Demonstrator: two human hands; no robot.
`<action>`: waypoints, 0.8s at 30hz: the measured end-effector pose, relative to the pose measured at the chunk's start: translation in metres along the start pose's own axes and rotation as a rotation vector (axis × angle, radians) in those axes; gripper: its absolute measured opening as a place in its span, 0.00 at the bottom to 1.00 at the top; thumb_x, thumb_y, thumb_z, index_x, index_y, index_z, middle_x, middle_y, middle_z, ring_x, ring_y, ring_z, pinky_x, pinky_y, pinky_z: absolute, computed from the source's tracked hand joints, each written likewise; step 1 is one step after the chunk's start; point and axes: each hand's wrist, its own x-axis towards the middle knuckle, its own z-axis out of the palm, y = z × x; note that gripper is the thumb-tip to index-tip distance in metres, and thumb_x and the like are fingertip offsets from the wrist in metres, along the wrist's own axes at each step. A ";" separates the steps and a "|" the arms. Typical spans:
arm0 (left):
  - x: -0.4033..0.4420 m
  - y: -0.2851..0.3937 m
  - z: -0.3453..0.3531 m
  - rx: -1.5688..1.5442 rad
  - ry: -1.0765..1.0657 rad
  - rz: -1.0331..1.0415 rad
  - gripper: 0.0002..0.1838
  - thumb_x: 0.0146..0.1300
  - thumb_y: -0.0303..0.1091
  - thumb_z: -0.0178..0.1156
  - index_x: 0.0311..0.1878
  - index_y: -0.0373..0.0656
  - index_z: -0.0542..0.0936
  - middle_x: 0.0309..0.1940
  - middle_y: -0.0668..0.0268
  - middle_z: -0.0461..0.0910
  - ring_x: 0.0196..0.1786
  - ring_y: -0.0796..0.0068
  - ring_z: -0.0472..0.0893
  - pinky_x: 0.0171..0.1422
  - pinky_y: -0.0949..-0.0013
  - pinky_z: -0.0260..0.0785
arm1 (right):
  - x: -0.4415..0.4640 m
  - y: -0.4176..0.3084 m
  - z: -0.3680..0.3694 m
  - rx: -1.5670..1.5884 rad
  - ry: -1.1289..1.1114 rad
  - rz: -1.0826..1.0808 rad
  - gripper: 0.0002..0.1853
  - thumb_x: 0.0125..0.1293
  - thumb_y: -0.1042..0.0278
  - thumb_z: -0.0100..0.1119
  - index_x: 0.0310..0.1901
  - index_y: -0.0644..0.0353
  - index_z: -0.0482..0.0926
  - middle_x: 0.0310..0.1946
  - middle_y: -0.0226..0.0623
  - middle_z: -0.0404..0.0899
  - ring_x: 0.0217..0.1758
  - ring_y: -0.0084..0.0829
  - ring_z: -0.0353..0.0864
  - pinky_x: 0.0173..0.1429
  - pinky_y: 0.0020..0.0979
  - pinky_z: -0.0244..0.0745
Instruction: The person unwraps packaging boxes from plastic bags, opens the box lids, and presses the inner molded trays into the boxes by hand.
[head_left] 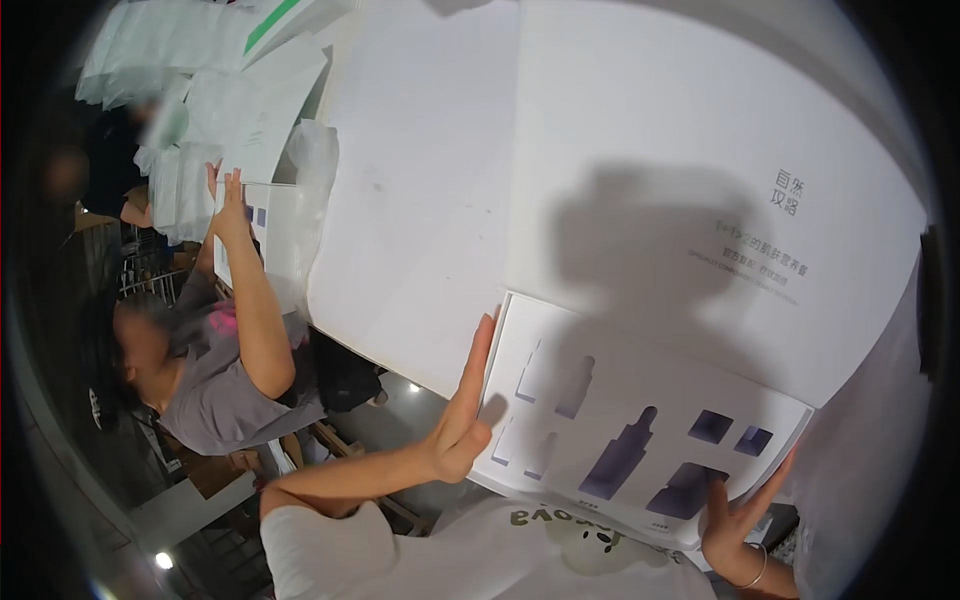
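A large white gift box stands in front of me with its printed lid [660, 130] raised. Its white insert tray [560, 450] has several cut-outs shaped like bottles and squares, with dark purple showing through some. My left hand [462, 425] lies flat along the tray's left edge, fingers straight and palm against the side wall. At the lower right corner is my right hand [732, 525], its fingers spread. One digit reaches over a large cut-out, and another runs along the outer right wall.
A white tabletop [410, 180] extends to the left of the box. Farther along it, a co-worker [240, 370] in a grey shirt has both hands at a similar white box [275, 240]. Several plastic-wrapped stacks [190, 110] lie at the upper left. Translucent plastic [860, 480] hangs on the right.
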 end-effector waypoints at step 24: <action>0.024 0.008 -0.004 0.127 -0.066 -0.161 0.38 0.72 0.25 0.46 0.77 0.32 0.36 0.78 0.47 0.41 0.80 0.53 0.43 0.81 0.59 0.37 | 0.009 -0.044 -0.006 -0.339 -0.026 0.131 0.47 0.59 0.68 0.72 0.72 0.70 0.52 0.64 0.58 0.64 0.67 0.48 0.66 0.70 0.46 0.61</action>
